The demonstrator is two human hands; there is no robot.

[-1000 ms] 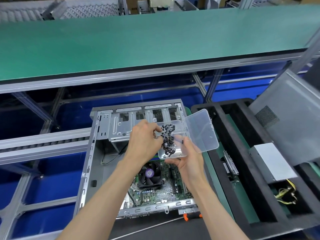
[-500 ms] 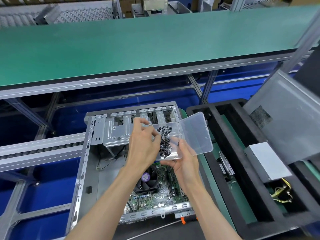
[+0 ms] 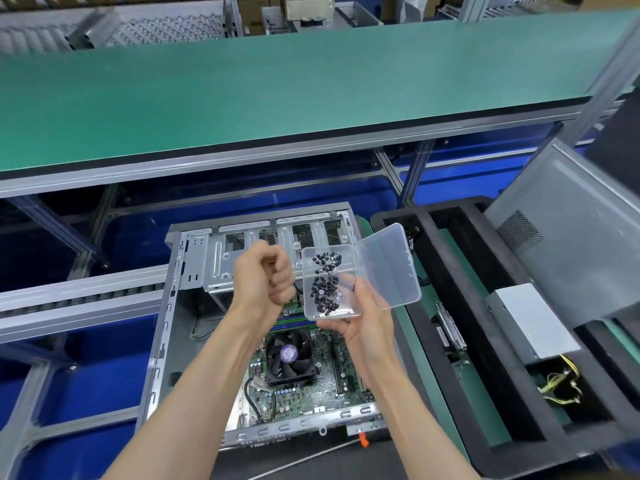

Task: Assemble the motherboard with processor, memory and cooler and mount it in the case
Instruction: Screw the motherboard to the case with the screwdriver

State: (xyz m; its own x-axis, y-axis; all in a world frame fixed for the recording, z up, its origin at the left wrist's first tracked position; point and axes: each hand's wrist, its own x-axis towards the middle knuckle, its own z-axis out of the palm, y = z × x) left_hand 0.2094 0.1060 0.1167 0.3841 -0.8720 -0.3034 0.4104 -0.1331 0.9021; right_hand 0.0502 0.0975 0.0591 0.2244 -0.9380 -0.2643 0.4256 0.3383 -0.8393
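- Your right hand [image 3: 363,323] grips the clear screw box [image 3: 329,282], lid hinged open to the right, black screws [image 3: 325,282] inside.
- Your left hand [image 3: 265,282] is curled into a fist just left of the box; whether it holds a screw is hidden.
- Below both, the motherboard [image 3: 311,386] with its cooler [image 3: 289,355] lies in the open case [image 3: 166,323].

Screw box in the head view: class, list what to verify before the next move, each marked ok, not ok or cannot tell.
1. Screw box lid open: ok.
2. Box held by right hand: ok.
3. Screws left in box: ok.
4. Left hand, fist closed, holds a screw: cannot tell.
5. Motherboard lying in case: ok.
6. Cooler fan on board: ok.
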